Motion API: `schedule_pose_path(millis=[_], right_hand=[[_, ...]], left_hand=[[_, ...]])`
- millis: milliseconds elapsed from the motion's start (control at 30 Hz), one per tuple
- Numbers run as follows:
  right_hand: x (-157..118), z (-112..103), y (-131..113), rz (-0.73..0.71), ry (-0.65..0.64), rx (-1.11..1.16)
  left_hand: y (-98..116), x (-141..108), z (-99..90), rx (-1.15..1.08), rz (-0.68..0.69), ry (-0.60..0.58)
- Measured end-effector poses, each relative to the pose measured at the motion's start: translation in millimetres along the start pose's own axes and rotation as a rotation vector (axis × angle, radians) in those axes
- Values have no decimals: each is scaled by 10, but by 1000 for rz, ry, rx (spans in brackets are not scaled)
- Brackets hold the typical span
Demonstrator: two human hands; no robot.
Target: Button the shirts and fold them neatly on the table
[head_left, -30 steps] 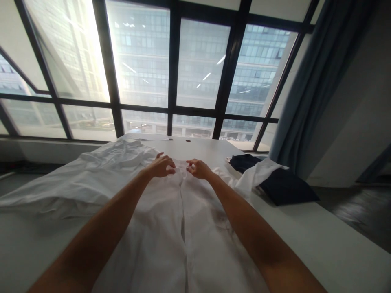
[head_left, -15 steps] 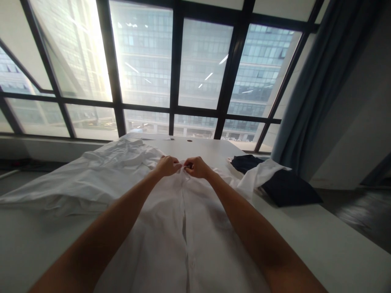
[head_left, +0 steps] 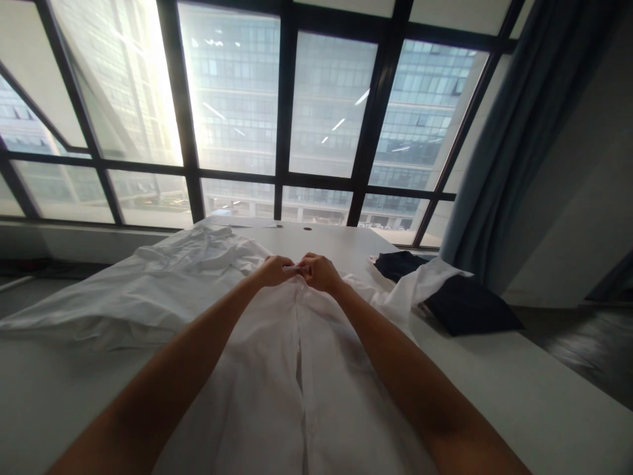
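Observation:
A white button-up shirt (head_left: 262, 369) lies front side up on the table, its far end under my hands. Down its middle runs the button placket, with a narrow dark gap between the two front edges and a button visible near the bottom. My left hand (head_left: 275, 271) pinches the shirt's fabric at the top of the placket. Close against it, my right hand (head_left: 319, 271) grips the same spot from the other side, fingers curled. A small fold of white cloth shows between the fingertips; any button there is hidden.
Another crumpled white garment (head_left: 148, 284) spreads over the left side of the white table (head_left: 554, 382). Dark navy cloth (head_left: 469, 307) lies at the right, partly under a white sleeve (head_left: 420, 284). Large windows (head_left: 237, 92) stand behind the table, and a blue-grey curtain (head_left: 499, 171) hangs at the right.
My fingertips have come closer together at the top of the placket, and my right hand has turned slightly inward. The shirt and the other cloths look unmoved.

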State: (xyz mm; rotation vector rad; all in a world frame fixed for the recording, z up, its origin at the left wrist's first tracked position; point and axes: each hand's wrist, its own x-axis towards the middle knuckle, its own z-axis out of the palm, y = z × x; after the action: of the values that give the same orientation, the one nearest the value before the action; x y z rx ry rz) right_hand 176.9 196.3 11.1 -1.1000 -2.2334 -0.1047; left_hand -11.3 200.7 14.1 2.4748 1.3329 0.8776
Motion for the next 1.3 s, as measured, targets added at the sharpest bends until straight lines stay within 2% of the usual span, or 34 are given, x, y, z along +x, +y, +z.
schedule_pose_path(millis=[200,367,600,833,967,1100,1233,1300], right_hand=[[26,9,94,-50,-18,129],[60,0,158,0,-70,304],[52,22,155,9,-78,273],[38,-45,75,-33,-104,98],[39,-47,108,-32,-110,143],[34,-3,192,48,-132,281],[35,58,250,242,-228,503],[39,82,259,313,-233,593]], left_hand=[[-21,19,13,154,125,23],[-106,28,45,236,218,26],[-96,16,57,267,169,56],[-44,31,79,326,109,64],[-30,19,73,309,155,30],[-21,20,61,276,190,-6],[-23,41,69,281,187,-10],[-18,48,75,286,188,4]])
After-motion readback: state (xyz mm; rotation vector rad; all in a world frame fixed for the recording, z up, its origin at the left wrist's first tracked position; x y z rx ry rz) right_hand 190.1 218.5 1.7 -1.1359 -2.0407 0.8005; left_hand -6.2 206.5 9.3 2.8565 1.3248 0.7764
